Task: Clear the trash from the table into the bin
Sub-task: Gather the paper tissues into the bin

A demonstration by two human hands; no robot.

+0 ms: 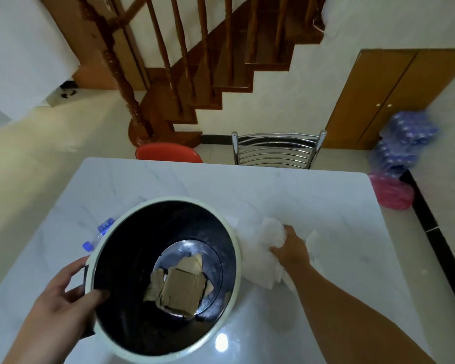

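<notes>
A round bin [132, 258] with a white rim and dark inside is tilted over the white marble table [286, 190]. Torn cardboard pieces [179, 287] lie at its bottom. My left hand [61, 308] grips the bin's near left rim, thumb inside. My right hand [290, 248] is closed on a bunch of crumpled white paper [260, 243] lying on the table just right of the bin. A clear plastic bottle with a blue label [100, 233] lies on the table, mostly hidden behind the bin's left edge.
A red stool [168, 152] and a chrome chair [276, 151] stand at the table's far side. Pink [390, 193] and blue bags [405, 137] sit on the floor at right, by a wooden cabinet. A wooden staircase rises behind.
</notes>
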